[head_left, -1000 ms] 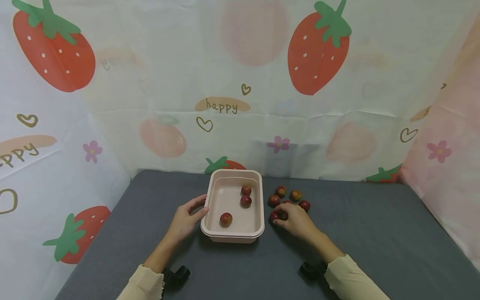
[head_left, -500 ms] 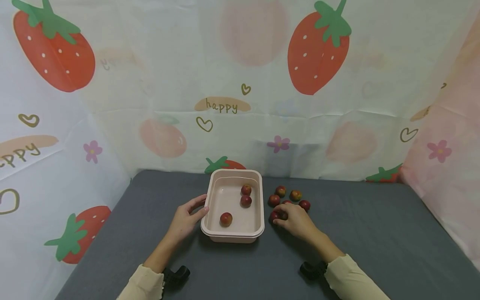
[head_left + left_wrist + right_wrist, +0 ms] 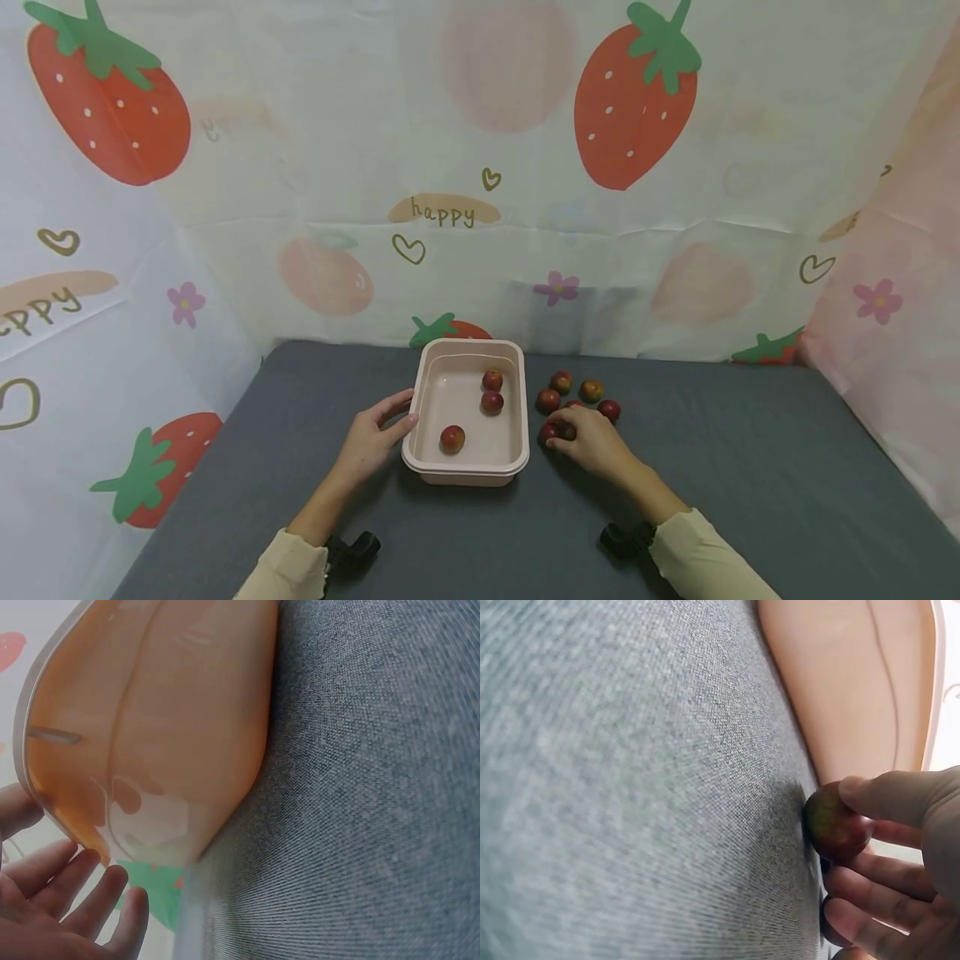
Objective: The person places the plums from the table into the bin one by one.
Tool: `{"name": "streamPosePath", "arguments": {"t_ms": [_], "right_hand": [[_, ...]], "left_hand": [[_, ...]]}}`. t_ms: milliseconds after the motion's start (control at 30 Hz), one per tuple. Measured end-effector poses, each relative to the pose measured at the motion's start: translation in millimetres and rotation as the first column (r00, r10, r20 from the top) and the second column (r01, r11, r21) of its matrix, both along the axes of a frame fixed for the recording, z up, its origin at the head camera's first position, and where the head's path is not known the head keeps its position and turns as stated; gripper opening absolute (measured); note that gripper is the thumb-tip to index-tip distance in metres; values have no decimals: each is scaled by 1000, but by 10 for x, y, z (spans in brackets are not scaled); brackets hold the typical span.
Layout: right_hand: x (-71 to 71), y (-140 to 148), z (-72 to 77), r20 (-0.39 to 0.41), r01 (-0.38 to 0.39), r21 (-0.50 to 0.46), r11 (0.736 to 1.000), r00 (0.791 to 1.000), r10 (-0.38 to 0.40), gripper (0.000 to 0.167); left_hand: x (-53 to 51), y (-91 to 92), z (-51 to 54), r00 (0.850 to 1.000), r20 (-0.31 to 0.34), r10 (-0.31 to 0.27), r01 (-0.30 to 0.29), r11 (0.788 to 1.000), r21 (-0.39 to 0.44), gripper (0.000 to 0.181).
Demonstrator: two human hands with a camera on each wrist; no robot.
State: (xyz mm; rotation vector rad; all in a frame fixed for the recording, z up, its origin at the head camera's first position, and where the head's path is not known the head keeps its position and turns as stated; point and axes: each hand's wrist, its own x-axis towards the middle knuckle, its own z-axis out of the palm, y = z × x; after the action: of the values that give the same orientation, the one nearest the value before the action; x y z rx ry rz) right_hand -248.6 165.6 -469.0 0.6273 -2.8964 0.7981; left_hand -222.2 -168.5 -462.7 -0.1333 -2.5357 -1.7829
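Note:
A pale pink rectangular container (image 3: 459, 404) stands on the grey cloth, with three red plums inside; one is this near plum (image 3: 452, 439). Against its left side rests my left hand (image 3: 371, 436); in the left wrist view the fingertips (image 3: 88, 857) touch the rim, fingers apart and loosely bent. Right of the container, my right hand (image 3: 597, 442) pinches a dark red plum (image 3: 834, 825) between thumb and fingers, low at the cloth. Several more plums lie close by, among them this plum (image 3: 561, 382). My right fingers partly cover some of them.
The grey cloth (image 3: 712, 467) covers the tabletop. Behind it hangs a strawberry-printed curtain (image 3: 480, 275), which also runs along both sides. A black wrist mount (image 3: 352, 550) sits at my left cuff and another black mount (image 3: 626, 542) at my right.

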Motion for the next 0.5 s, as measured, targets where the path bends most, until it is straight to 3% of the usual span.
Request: {"name": "streamPosePath", "arguments": {"t_ms": [500], "right_hand": [[2, 64, 38, 14, -6, -94, 996, 1000, 7, 24]], "left_hand": [[-8, -6, -11, 1000, 7, 0, 1, 1000, -12, 47]]}}
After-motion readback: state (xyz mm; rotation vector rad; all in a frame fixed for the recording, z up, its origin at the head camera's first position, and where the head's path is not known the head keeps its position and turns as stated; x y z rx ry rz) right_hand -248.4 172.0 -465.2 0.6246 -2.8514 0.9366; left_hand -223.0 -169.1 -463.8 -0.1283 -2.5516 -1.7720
